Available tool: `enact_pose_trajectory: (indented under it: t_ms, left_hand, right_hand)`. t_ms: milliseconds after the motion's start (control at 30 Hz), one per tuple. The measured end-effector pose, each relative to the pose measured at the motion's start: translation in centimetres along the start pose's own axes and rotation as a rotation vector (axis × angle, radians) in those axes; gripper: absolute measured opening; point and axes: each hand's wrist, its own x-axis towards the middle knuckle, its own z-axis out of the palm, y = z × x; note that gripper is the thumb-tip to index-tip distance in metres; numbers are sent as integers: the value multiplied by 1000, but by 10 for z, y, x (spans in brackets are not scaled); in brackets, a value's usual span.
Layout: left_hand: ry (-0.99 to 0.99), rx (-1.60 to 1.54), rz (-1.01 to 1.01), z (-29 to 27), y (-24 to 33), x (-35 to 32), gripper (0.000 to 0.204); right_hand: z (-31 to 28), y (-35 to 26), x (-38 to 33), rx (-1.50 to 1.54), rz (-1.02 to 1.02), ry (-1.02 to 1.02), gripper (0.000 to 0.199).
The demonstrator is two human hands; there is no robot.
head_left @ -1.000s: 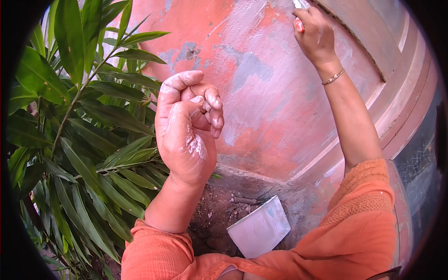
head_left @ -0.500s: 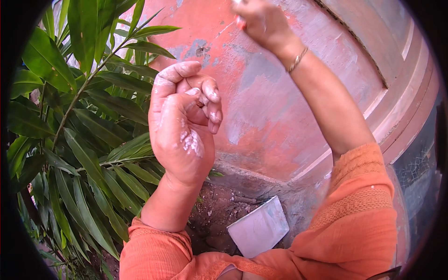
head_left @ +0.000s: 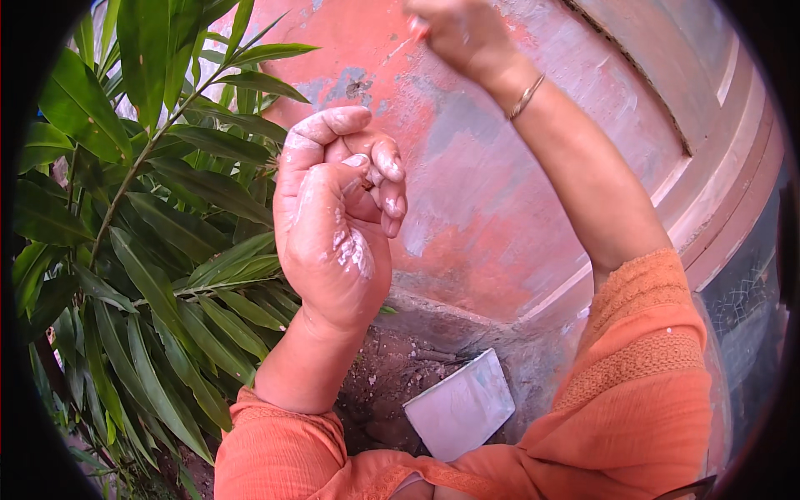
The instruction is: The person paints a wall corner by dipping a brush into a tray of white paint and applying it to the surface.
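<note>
My left hand (head_left: 340, 212) is raised in the middle with its fingers curled in and the thumb against them. White smears cover its fingers and the base of the thumb. Whether anything small sits inside the curl cannot be made out. My right hand (head_left: 468, 37) reaches up to the top edge, close to a patchy pink and orange wall (head_left: 492, 167). Its fingers are closed and blurred, partly cut off by the frame; a small reddish-white bit shows beside them, but what they grip is unclear. A thin bracelet (head_left: 526, 97) circles the right wrist.
Long-leaved green plants (head_left: 179, 225) crowd the left side, beside my left forearm. Below, a flat whitish square panel (head_left: 463, 406) lies tilted on dark soil (head_left: 383, 375) at the wall's foot. Raised moulding (head_left: 708, 187) edges the wall at right.
My right hand has shifted slightly left along the wall. My left hand has drifted a little to the right, its fingers still curled.
</note>
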Motion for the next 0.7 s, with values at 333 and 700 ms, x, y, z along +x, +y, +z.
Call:
enact_pose_trajectory:
  t_ms: [333, 700]
  left_hand:
    - [-10, -4, -65, 5, -8, -7, 29]
    - [-31, 6, -99, 5, -15, -11, 29]
  right_hand:
    - [36, -56, -88, -13, 164, -430, 11]
    - [-49, 6, -65, -83, 474, -14, 7]
